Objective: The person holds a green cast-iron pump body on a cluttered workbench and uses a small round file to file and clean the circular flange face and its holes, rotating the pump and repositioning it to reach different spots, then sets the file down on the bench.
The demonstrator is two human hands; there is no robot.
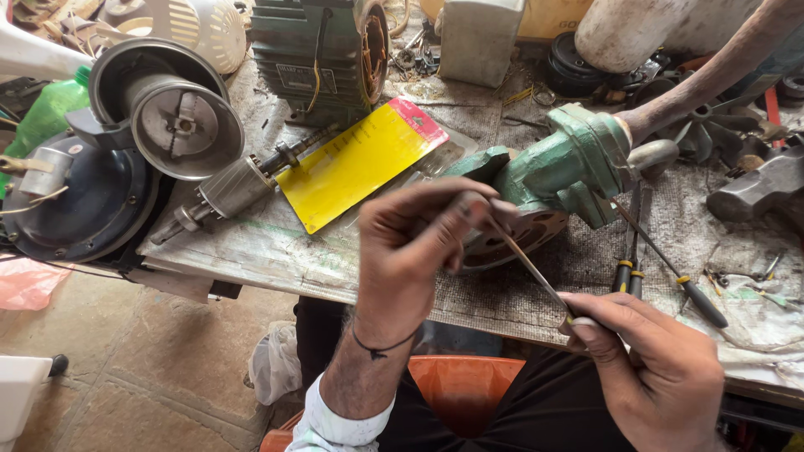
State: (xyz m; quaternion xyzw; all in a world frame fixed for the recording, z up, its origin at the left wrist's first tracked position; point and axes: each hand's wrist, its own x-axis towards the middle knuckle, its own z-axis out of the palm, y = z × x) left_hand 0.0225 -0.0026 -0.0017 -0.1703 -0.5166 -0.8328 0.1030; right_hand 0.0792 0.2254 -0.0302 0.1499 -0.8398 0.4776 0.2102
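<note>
Thin metal rod (529, 266), slanted, spans between our two hands above the workbench (276, 251) edge. Our left hand (414, 251) pinches its upper end, fingers curled closed around the tip, a dark thread at the wrist. Our right hand (657, 368) grips the lower end, thumb and forefinger shut on it near a yellow band. Just behind the rod sits a green pump housing (569, 167), which another person's hand (662, 125) touches. A yellow card (356, 163) lies beside a motor rotor (230, 191). Two screwdrivers (632, 251) rest near our right hand.
</note>
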